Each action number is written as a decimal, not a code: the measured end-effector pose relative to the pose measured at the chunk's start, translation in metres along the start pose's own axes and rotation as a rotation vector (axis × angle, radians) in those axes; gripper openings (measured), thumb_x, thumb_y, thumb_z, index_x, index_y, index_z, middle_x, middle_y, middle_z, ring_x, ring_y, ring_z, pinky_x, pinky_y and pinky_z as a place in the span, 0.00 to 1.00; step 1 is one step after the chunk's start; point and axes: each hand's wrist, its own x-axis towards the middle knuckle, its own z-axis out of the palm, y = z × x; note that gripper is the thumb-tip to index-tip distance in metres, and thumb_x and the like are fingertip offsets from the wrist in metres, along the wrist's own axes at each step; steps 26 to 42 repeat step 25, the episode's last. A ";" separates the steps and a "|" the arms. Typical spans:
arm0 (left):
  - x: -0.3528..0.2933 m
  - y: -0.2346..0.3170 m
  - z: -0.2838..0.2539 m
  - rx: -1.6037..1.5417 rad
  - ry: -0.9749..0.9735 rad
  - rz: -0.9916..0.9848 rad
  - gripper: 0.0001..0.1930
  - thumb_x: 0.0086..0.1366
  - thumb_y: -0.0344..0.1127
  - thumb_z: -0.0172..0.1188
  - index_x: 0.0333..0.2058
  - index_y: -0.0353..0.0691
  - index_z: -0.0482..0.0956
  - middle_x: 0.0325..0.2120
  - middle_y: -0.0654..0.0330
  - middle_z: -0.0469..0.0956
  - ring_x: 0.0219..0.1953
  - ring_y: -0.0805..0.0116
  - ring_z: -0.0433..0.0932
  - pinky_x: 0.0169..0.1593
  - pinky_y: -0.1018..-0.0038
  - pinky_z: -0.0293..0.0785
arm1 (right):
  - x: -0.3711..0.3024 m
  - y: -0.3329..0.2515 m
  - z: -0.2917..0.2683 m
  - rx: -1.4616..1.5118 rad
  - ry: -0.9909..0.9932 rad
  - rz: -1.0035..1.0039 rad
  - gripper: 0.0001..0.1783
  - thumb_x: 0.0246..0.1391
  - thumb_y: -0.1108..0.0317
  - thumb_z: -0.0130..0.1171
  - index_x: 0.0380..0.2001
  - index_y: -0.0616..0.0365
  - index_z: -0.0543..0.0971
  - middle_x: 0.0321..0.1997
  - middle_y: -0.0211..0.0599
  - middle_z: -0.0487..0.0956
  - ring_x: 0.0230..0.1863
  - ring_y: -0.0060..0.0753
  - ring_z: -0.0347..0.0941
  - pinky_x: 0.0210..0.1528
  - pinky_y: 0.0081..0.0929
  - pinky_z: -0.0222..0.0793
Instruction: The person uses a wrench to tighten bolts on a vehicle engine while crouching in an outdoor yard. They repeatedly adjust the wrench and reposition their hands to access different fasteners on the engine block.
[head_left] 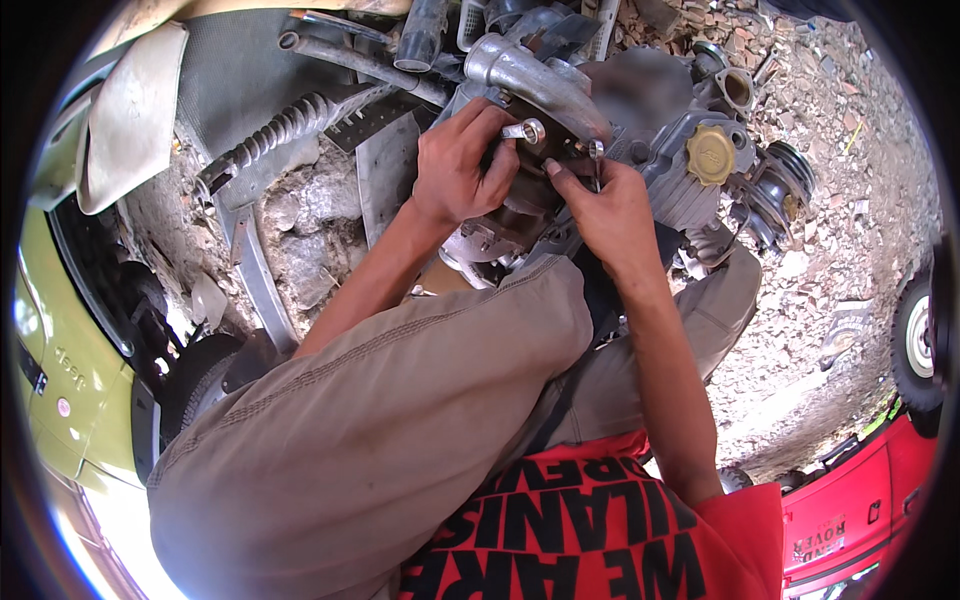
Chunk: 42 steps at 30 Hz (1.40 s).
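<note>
In front of me is a greasy engine with a ribbed grey cover [690, 195], a yellow round oil cap [710, 154] and a thick curved metal pipe [530, 82]. My left hand [460, 165] is closed around a ring spanner, whose shiny ring end [533, 131] sticks out past the fingers beside a dark metal housing. My right hand [612, 215] is closed on a slim wrench [597, 155], its metal head standing up between thumb and fingers. The right thumb tip lies close against the dark engine part. Both hands hide much of what lies beneath them.
Metal tubes [360, 66] and a coil-over spring [270, 142] lie at the upper left. A belt pulley [790, 175] projects at the engine's right, over gravel [800, 265]. A green vehicle [75, 370] stands left, a red one [850, 500] lower right. My bent knee [550, 300] sits close below.
</note>
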 end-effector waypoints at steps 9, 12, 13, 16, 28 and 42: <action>0.000 0.000 0.000 0.004 0.011 -0.017 0.06 0.57 0.26 0.53 0.33 0.32 0.76 0.28 0.50 0.74 0.28 0.48 0.76 0.32 0.63 0.71 | -0.006 -0.005 0.008 -0.219 0.125 -0.108 0.20 0.55 0.58 0.68 0.34 0.71 0.83 0.25 0.37 0.81 0.27 0.20 0.72 0.33 0.24 0.69; 0.000 0.002 0.000 0.015 0.004 -0.029 0.06 0.57 0.27 0.54 0.34 0.32 0.75 0.28 0.49 0.74 0.28 0.47 0.76 0.32 0.63 0.71 | -0.003 0.000 0.008 -0.088 0.112 -0.068 0.19 0.55 0.59 0.68 0.33 0.70 0.83 0.23 0.38 0.81 0.27 0.20 0.73 0.33 0.25 0.69; 0.001 0.003 -0.001 0.019 -0.001 -0.038 0.06 0.58 0.27 0.54 0.34 0.32 0.75 0.28 0.49 0.74 0.28 0.47 0.76 0.32 0.63 0.71 | -0.002 -0.001 0.007 -0.108 0.116 -0.069 0.18 0.54 0.59 0.68 0.32 0.69 0.83 0.23 0.38 0.81 0.26 0.20 0.73 0.33 0.25 0.69; 0.001 -0.003 0.004 0.028 0.068 0.007 0.07 0.55 0.30 0.58 0.33 0.36 0.77 0.26 0.53 0.74 0.25 0.49 0.76 0.28 0.63 0.72 | -0.004 -0.008 0.010 -0.163 0.136 -0.039 0.17 0.54 0.60 0.67 0.31 0.69 0.83 0.21 0.38 0.80 0.26 0.20 0.73 0.32 0.25 0.69; -0.001 -0.002 0.005 0.051 0.066 -0.024 0.08 0.55 0.31 0.58 0.35 0.37 0.77 0.28 0.53 0.75 0.26 0.50 0.77 0.30 0.63 0.74 | 0.000 0.013 0.011 0.051 0.133 -0.082 0.18 0.54 0.57 0.70 0.29 0.65 0.84 0.20 0.30 0.79 0.23 0.18 0.70 0.28 0.25 0.67; -0.001 -0.002 0.005 0.051 0.066 -0.024 0.08 0.55 0.31 0.58 0.35 0.37 0.77 0.28 0.53 0.75 0.26 0.50 0.77 0.30 0.63 0.74 | 0.000 0.013 0.011 0.051 0.133 -0.082 0.18 0.54 0.57 0.70 0.29 0.65 0.84 0.20 0.30 0.79 0.23 0.18 0.70 0.28 0.25 0.67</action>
